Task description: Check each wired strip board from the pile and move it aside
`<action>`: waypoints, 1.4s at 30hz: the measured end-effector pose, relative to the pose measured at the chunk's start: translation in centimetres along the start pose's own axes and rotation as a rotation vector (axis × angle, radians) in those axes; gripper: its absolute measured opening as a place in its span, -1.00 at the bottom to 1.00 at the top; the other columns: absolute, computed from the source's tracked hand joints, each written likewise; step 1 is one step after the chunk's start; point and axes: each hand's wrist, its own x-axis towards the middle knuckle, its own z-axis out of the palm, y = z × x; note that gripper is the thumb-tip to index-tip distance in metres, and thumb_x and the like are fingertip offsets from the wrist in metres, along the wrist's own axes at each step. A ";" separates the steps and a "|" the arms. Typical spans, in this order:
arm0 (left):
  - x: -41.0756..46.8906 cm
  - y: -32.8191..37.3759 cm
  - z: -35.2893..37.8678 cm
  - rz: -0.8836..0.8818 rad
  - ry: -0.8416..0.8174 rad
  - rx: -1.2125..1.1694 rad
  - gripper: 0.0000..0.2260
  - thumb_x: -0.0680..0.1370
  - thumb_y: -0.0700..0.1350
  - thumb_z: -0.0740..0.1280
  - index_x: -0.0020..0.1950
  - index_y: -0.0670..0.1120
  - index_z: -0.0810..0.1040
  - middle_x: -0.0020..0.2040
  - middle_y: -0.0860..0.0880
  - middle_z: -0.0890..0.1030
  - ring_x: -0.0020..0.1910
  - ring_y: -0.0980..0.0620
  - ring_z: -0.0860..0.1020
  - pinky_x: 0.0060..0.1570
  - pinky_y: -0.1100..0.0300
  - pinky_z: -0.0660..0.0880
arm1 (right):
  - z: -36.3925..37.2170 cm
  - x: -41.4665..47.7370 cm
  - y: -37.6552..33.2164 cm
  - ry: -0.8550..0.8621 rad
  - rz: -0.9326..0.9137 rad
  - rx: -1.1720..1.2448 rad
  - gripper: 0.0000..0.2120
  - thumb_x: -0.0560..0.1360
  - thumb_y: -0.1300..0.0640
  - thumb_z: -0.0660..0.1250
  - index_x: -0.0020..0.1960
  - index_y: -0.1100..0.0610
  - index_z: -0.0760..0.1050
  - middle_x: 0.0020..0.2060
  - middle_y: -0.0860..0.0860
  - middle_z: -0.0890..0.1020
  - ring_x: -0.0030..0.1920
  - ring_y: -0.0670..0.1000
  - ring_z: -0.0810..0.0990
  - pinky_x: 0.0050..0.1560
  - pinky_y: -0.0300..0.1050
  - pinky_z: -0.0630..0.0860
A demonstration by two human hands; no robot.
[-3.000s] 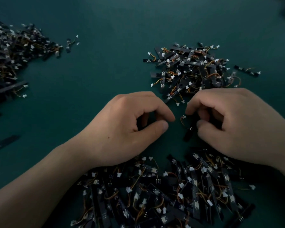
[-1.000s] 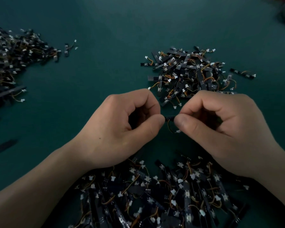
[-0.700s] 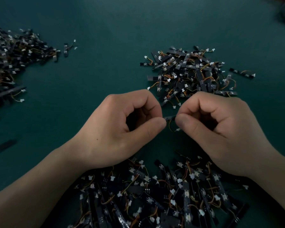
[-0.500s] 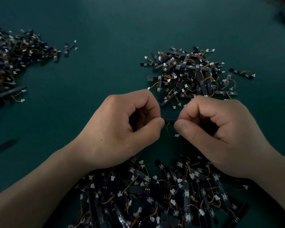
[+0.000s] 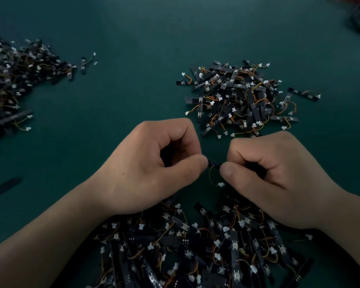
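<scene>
Both the left hand (image 5: 150, 165) and right hand (image 5: 279, 175) pinch one strip board (image 5: 214, 163); the far pile (image 5: 241, 100) seems checked, the big near pile (image 5: 195, 250) waits.

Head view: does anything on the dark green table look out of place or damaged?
No damage is visible. Some black wired strip boards lie apart from the heaps: one right of the far heap, one beside the left heap, one near the left edge. The left hand and right hand pinch another board.
</scene>
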 end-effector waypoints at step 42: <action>-0.1 0.0 0.1 -0.013 -0.041 -0.013 -0.84 0.58 0.04 0.37 -0.15 0.00 0.55 -0.42 0.11 0.46 -0.47 0.18 0.37 -0.44 0.34 0.32 | -0.4 0.1 -0.1 0.057 0.074 0.101 -0.78 0.60 -0.02 0.30 -0.20 0.00 0.56 -0.45 0.00 0.56 -0.48 0.00 0.50 -0.50 -0.27 0.35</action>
